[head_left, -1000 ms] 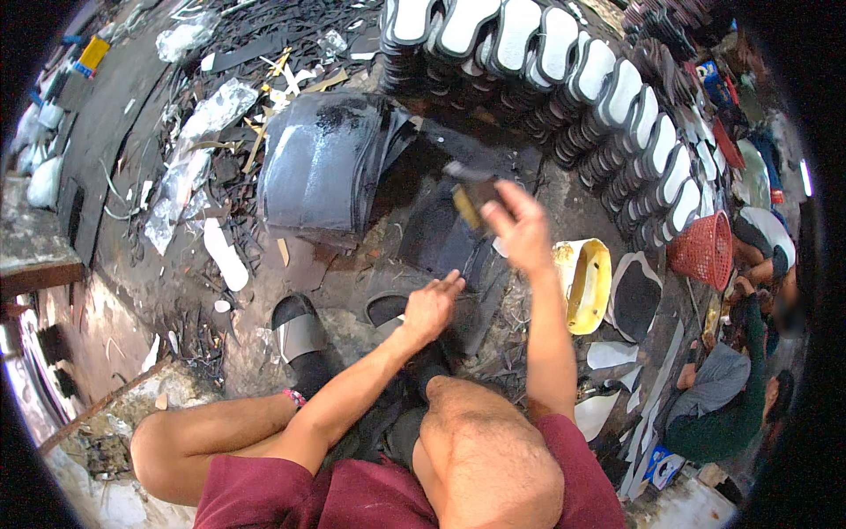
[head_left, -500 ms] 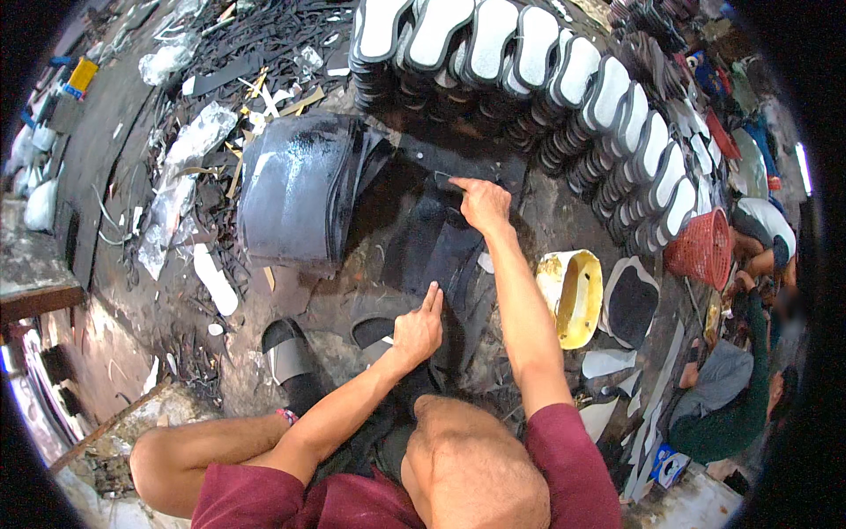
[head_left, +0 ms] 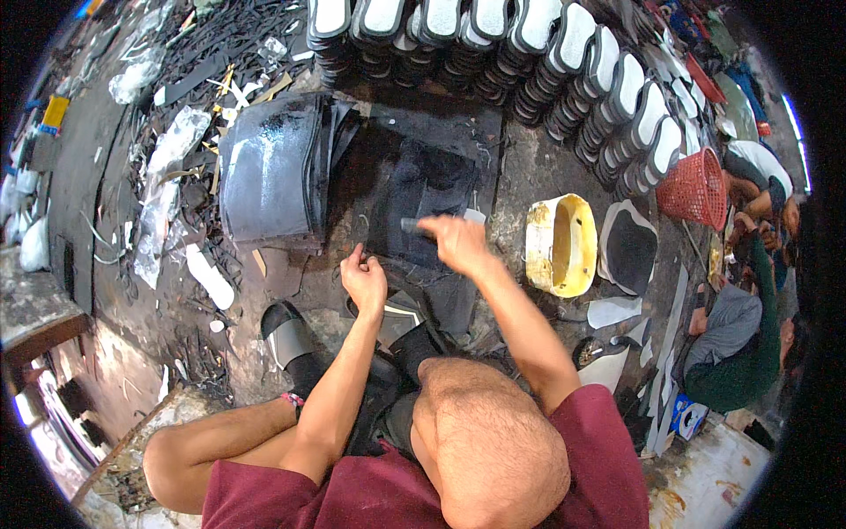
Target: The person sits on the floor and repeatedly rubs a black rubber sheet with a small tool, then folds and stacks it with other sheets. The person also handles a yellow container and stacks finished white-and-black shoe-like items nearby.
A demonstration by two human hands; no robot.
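Note:
A dark flat sheet (head_left: 401, 198) lies on the ground before me, with a black piece of material on top. My right hand (head_left: 456, 244) is closed over the sheet's near right part. A small flat grey tool (head_left: 411, 225), blurred by motion, sticks out leftward from its fingers. My left hand (head_left: 364, 280) is closed at the sheet's near left edge, fingers curled and pressed together. Whatever it pinches, if anything, is too small to make out. To the left stands a thick stack of black sheets (head_left: 269, 172), close to the work.
Stacks of white-topped soles (head_left: 538, 26) curve along the far right side. A yellow-stained container (head_left: 573, 251) stands at right, near a dark sole-shaped piece (head_left: 629, 247) and a red basket (head_left: 696, 189). Black scraps (head_left: 220, 35) litter the far left. Other people (head_left: 745, 344) sit at right.
My right hand has come nearer with the small tool. My left hand has moved left, its extended fingers now curled. The view has shifted slightly.

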